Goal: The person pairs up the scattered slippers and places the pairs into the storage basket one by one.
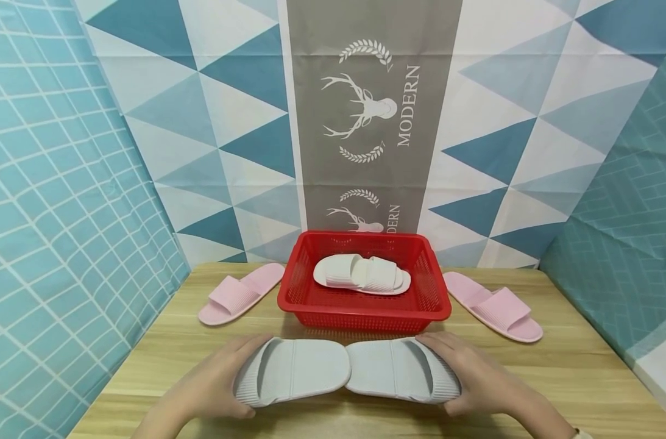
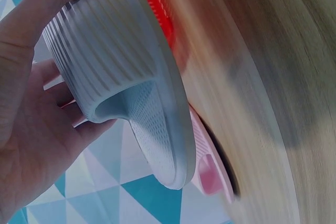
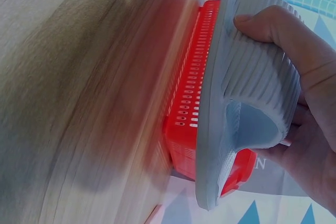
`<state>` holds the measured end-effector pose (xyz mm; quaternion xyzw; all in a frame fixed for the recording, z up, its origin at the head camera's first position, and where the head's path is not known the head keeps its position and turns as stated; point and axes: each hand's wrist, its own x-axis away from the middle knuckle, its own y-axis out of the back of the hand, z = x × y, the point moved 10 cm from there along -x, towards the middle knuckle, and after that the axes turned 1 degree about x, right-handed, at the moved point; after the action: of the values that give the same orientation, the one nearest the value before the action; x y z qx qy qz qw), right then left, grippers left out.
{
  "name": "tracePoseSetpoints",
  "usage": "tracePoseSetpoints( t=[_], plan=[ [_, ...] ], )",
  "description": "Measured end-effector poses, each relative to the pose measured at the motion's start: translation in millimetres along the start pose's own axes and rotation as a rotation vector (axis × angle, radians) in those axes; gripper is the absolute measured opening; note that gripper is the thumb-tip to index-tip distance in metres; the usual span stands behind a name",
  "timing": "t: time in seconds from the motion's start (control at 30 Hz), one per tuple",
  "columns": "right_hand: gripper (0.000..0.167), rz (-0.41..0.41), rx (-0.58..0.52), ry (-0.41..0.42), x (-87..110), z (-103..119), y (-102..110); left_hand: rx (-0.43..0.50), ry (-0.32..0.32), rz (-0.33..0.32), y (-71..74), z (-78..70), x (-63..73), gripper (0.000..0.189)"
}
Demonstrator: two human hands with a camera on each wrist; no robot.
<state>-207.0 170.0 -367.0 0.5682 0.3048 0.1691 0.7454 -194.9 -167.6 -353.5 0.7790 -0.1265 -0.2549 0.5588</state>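
My left hand grips a light grey slipper by its ribbed strap, thumb and fingers on opposite sides. In the same way, my right hand grips a matching grey slipper. Their heel ends meet in the middle of the head view, straps facing outward. Both wrist views show the slippers held above the wooden table, with shadows beneath. Just beyond them stands a red plastic basket, which holds a pair of white slippers lying overlapped.
One pink slipper lies left of the basket, and another pink slipper lies to its right. The wood-grain table meets a patterned backdrop behind the basket. Blue tiled sheeting borders the left side.
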Motion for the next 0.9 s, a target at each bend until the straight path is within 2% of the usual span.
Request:
tracePoseSetpoints(
  t=[0.37, 0.63, 0.9],
  plan=[
    [0.097, -0.003, 0.013, 0.005, -2.0, 4.2, 2.7, -0.008, -0.036, -0.047, 0.2, -1.3, 2.0, 0.112],
    [0.099, 0.043, -0.028, -0.032, -4.1, 1.3, -1.1, 0.001, -0.041, -0.049, 1.8, -1.8, 1.0, 0.111],
    [0.098, 0.038, -0.019, -0.021, -5.4, 4.5, -1.8, 0.001, -0.025, -0.023, -1.0, -0.2, 1.4, 0.109]
  ],
)
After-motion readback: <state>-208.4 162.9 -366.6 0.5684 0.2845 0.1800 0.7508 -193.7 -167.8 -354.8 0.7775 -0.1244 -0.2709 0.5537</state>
